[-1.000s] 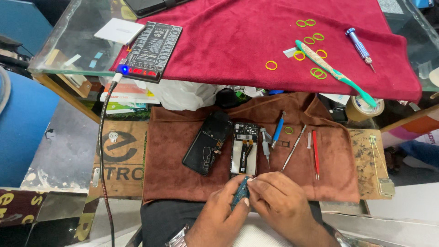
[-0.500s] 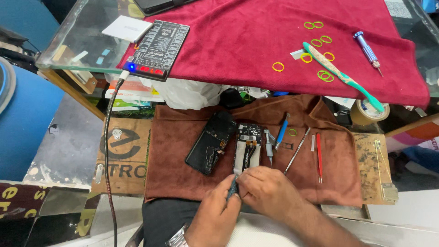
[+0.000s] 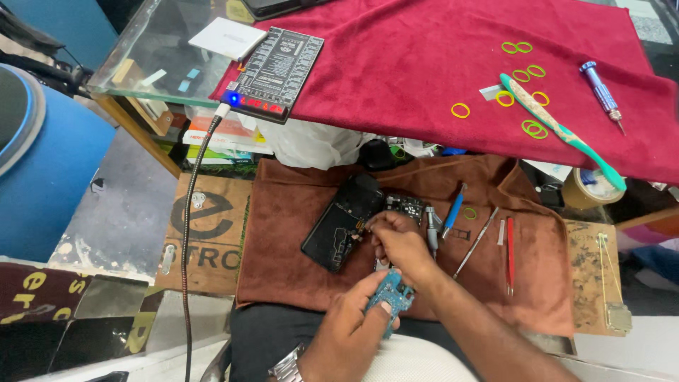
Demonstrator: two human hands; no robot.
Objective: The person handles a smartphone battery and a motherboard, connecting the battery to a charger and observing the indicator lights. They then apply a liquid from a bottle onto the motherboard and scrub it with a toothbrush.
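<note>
View: looking down from a head camera at a phone repair spread on a brown cloth (image 3: 297,233) over the desk.
Left hand: the left hand (image 3: 353,329), low in the frame with a metal watch at the wrist, pinches a small blue circuit board (image 3: 389,297) between thumb and fingers, lifted clear of the cloth.
Right hand: the right hand (image 3: 399,240) reaches forward, fingertips pressed together at the edge of the opened black phone (image 3: 343,221); whether it grips a tiny part there cannot be told.
Phone: it lies flat on the brown cloth, back cover off, just left of the right hand.
How the board handles: it looks very light, thin and stiff, and likely fragile. Holding it by the bare edges seems safest, away from the soldered parts.
How the phone handles: rigid and flat, with exposed insides, so probably best steadied by its outer frame.
Beside the hands: a blue-handled tool (image 3: 453,211), metal tweezers (image 3: 475,242) and a red tool (image 3: 510,255) lie to the right.
Farther back: a red cloth (image 3: 424,64) carries yellow rubber bands (image 3: 460,110), a green toothbrush (image 3: 562,131), a blue screwdriver (image 3: 601,95) and a black charging board (image 3: 276,65) with small lights on.
</note>
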